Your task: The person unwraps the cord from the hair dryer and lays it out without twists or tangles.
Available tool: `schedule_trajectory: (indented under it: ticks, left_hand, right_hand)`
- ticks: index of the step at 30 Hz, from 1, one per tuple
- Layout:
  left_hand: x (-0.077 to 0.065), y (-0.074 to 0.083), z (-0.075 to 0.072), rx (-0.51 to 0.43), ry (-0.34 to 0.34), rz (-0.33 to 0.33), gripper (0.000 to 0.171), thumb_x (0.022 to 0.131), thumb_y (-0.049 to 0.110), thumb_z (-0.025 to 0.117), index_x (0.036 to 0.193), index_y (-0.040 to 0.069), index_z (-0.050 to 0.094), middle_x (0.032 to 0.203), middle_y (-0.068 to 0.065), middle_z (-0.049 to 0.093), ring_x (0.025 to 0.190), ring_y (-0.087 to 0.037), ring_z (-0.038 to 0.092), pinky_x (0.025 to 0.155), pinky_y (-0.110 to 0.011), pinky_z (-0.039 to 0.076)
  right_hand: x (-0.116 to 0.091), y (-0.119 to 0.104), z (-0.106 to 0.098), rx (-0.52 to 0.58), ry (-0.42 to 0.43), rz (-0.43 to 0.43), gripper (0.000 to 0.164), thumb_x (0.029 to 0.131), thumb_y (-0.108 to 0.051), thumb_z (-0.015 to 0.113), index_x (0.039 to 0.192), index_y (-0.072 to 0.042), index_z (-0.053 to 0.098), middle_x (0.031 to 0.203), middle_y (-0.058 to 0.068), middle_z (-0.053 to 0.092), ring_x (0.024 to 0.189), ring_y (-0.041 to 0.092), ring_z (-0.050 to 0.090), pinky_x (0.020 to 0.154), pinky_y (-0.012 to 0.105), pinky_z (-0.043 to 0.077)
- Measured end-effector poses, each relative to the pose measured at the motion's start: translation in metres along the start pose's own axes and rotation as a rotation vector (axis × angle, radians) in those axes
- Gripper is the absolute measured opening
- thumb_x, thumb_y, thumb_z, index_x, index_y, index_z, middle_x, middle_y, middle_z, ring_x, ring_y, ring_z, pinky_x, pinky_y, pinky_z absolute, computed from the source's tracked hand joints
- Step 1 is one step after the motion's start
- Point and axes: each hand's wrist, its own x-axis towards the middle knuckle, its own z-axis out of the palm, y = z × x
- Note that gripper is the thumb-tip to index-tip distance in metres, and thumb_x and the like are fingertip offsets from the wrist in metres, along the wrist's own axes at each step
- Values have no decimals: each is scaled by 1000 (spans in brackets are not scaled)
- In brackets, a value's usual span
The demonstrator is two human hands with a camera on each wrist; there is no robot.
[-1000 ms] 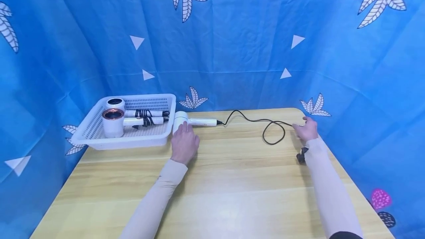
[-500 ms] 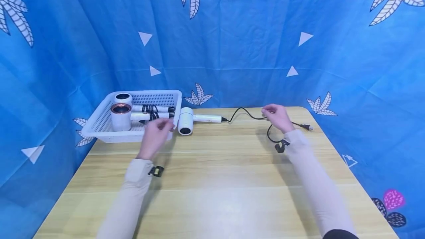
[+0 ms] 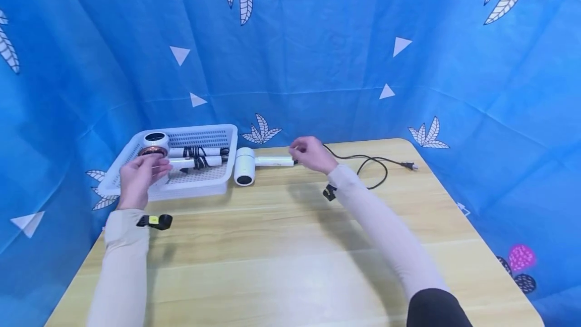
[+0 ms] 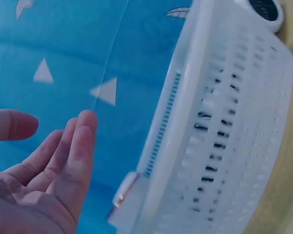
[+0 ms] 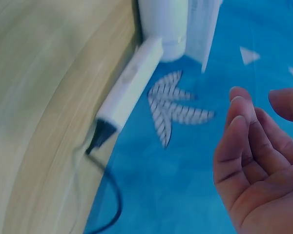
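In the head view my left hand (image 3: pixel 138 180) is over the left part of a white plastic basket (image 3: pixel 232 158), its fingers loosely bent and holding nothing. It overlaps a white hair dryer (image 3: pixel 182 163) with a rose-gold ring. Behind that one, a second white hair dryer (image 3: pixel 156 140) lies in the basket; both have wrapped black cords. A third white hair dryer (image 3: pixel 245 165) lies on the table just right of the basket. My right hand (image 3: pixel 313 154), empty with relaxed fingers, is by its handle end. The right wrist view shows that handle (image 5: pixel 129 87) apart from the fingertips.
The third dryer's black cord (image 3: pixel 383 159) runs loosely rightward across the wooden table (image 3: pixel 281 246), with one loop. Its plug (image 3: pixel 410 165) lies near the right edge. A blue patterned curtain (image 3: pixel 317 64) hangs behind and at both sides.
My right hand has let go of the cord near the plug and moved left to the handle end. My left hand has left the third dryer and moved left over the basket.
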Motion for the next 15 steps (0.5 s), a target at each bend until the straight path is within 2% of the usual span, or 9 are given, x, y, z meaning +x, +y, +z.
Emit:
schedule_trajectory:
  ticks: [4, 7, 9, 12, 15]
  left_hand:
    - [9, 3, -20, -61, 34, -38, 9, 104, 16, 59, 100, 18, 67, 81, 4, 78, 75, -7, 77, 71, -19, 62]
    - [16, 2, -26, -62, 47, -52, 4, 105, 16, 58, 106, 16, 62, 79, 5, 76, 74, -6, 75, 72, -18, 61]
    - [22, 0, -28, -53, 57, -67, 7, 105, 16, 57, 112, 15, 58, 78, 7, 75, 74, -5, 74, 72, -17, 61]
    - [32, -4, -33, -8, 91, -111, 32, 105, 15, 54, 136, 11, 51, 77, 11, 72, 75, -3, 72, 74, -16, 60]
    - [41, -9, -37, 65, 147, -166, 59, 104, 15, 55, 158, 8, 33, 85, 13, 68, 77, 0, 69, 76, -13, 59]
  right_hand:
    - [17, -21, 20, -50, -41, -29, 27, 104, -17, 61, 122, 1, 70, 107, 19, 77, 89, 23, 74, 76, 30, 61]
    - [28, -31, 31, -87, -29, -36, 25, 104, -18, 61, 119, -1, 72, 107, 14, 78, 91, 21, 73, 78, 28, 60]
    - [35, -37, 38, -96, -17, -50, 24, 104, -17, 62, 116, -1, 73, 107, 13, 77, 93, 22, 73, 81, 29, 59]
    - [47, -44, 52, -97, -15, -69, 22, 103, -16, 63, 114, -1, 74, 108, 14, 77, 96, 23, 73, 85, 30, 59]
    - [57, -48, 70, -104, -26, -73, 22, 103, -16, 63, 113, 0, 74, 108, 14, 77, 96, 23, 72, 86, 29, 59]
